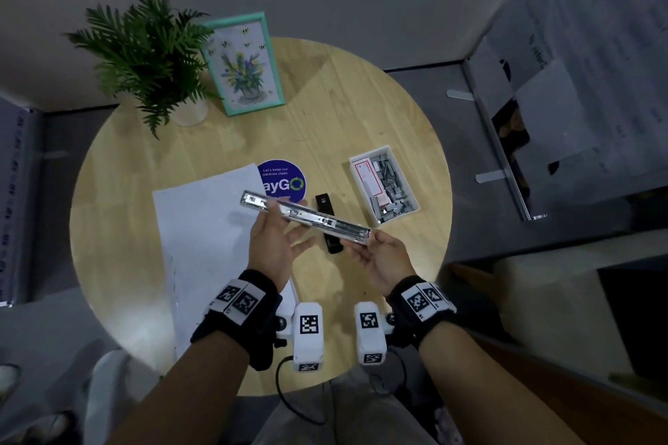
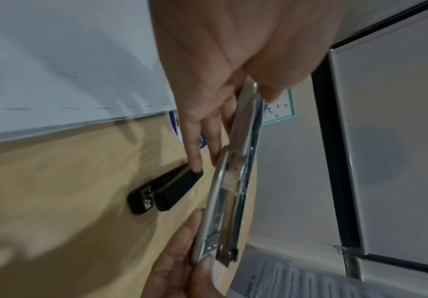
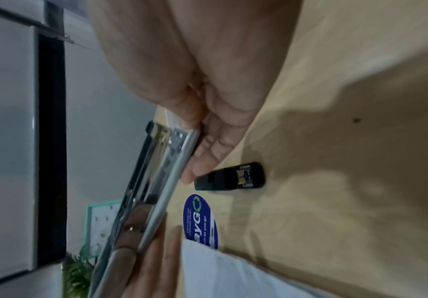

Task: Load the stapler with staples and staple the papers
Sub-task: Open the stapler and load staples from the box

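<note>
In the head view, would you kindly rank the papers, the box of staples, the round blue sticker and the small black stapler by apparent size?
Largest to smallest:
1. papers
2. box of staples
3. round blue sticker, partly hidden by the papers and the silver stapler, so its place against the box is unsure
4. small black stapler, partly hidden

A round wooden table [image 1: 361,112] holds a potted fern [image 1: 151,58] at its far left edge, a teal-framed flower picture [image 1: 243,63] beside the fern, and a round blue sticker [image 1: 285,181] near the table's centre.
</note>
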{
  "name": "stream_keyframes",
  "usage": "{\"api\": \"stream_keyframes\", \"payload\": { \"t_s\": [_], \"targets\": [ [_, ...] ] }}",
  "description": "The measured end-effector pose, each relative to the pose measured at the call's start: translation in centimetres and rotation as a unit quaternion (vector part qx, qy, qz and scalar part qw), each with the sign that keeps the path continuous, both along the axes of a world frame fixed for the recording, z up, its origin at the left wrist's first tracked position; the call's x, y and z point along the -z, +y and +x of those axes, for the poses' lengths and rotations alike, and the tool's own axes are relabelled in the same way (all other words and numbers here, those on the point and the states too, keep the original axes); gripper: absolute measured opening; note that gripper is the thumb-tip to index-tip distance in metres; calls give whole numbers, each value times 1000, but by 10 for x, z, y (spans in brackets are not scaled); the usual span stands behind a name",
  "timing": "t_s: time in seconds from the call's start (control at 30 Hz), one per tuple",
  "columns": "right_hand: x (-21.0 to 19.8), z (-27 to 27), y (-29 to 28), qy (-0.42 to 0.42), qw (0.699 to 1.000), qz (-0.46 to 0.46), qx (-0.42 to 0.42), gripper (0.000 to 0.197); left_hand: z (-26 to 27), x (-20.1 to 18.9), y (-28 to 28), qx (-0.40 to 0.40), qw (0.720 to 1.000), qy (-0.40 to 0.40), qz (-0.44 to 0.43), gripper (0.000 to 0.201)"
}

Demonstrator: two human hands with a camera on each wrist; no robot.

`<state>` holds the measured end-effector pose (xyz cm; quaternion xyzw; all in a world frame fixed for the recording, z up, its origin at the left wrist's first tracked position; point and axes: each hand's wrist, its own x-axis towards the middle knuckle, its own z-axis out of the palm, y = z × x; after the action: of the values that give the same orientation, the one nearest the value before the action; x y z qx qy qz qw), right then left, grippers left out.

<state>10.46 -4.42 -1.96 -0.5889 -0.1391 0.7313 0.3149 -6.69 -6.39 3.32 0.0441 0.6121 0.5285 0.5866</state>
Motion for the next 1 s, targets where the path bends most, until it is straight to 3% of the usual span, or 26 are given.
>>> {"api": "stream_keyframes", "payload": {
  "t_s": [0.07,0.13,0.23,0.3,0.47,0.7,0.83,0.93,1.0],
  "targets": [
    [-3,2,5,-25,998,23,-53,26,0,3,-4,0,1000,-21,0,36],
    [-3,10,17,-143,978,86,-127,22,-5,5,-7,-25,999,-27,-1,38],
    [2,19,41,-381,887,178,-193,9,-14,9,-11,-54,998,-15,-5,39],
    [5,21,54,-457,850,171,-201,9,-18,10,-15,-65,998,-13,-7,36],
    [16,13,74,-524,796,146,-265,19,-23,8,-25,-74,997,-36,13,12],
    [23,5,86,-555,771,103,-296,26,-18,8,-31,-68,997,-19,4,21],
    [28,4,92,-543,780,90,-297,26,-17,6,-32,-80,997,-22,-1,23],
    [29,3,89,-547,770,113,-308,24,-16,1,-32,-87,996,-25,-6,25],
    [25,4,87,-535,779,137,-297,23,-16,-2,-31,-87,996,-29,-5,21]
  ]
}}
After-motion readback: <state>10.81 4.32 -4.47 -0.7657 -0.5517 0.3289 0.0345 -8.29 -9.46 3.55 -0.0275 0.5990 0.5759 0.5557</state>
